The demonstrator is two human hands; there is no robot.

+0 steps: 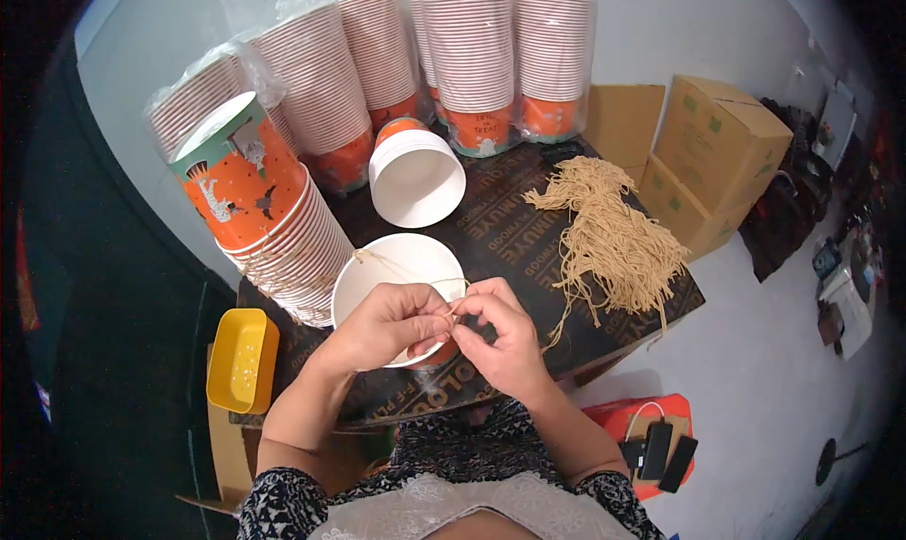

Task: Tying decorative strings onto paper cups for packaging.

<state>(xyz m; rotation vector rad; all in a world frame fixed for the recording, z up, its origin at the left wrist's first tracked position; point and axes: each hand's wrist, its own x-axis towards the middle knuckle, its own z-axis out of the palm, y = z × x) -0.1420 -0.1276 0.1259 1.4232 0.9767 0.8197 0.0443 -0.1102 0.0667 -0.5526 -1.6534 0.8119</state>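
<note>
A white-lined paper bucket (377,266) stands upright in front of me, its mouth facing up. Over its right rim, my left hand (401,325) and my right hand (495,332) meet, fingertips pinched together on a thin tan cord (377,257). The cord runs from the bucket's far left rim across the opening to my fingers. Whether it is knotted is hidden by the fingers. Behind this bucket, a second paper bucket (417,183) lies tipped with its opening toward me. To the right spreads a loose heap of cut tan cords (618,243).
Left stands a stack of orange printed buckets (293,248), cords hanging along it. Plastic-wrapped bucket stacks (467,49) line the wall. A yellow tray (243,361) with small pale bits sits at the table's left edge; cardboard boxes (722,139) are at the right, and a red stool (675,408) holds dark devices.
</note>
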